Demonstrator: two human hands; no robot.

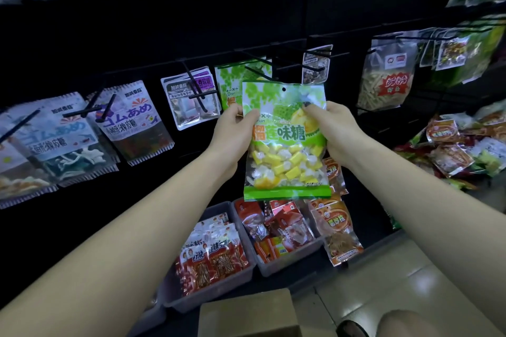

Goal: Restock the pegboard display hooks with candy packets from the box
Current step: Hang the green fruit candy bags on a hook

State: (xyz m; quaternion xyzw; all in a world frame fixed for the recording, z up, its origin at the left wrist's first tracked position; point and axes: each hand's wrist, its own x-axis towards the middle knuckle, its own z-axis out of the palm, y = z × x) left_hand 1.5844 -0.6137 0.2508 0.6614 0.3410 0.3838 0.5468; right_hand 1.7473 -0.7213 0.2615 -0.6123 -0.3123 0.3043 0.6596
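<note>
I hold a green durian candy packet (pixel 286 145) upright in front of the black pegboard. My left hand (pixel 232 134) pinches its left edge and my right hand (pixel 335 131) pinches its upper right side. The packet's hang hole is at its top, just below a black display hook (pixel 258 69). Behind it, another packet of the same green candy (pixel 232 84) hangs on that hook. The cardboard box (pixel 246 314) stands on the floor at the bottom of the view, its inside hidden.
Blue-and-white gummy packets (pixel 131 123) hang on hooks to the left, and a packet of snack sticks (pixel 386 84) hangs to the right. Grey bins (pixel 246 273) of red snack packs sit below. Loose packets (pixel 465 150) pile up at right. My foot (pixel 353 330) is on the tiled floor.
</note>
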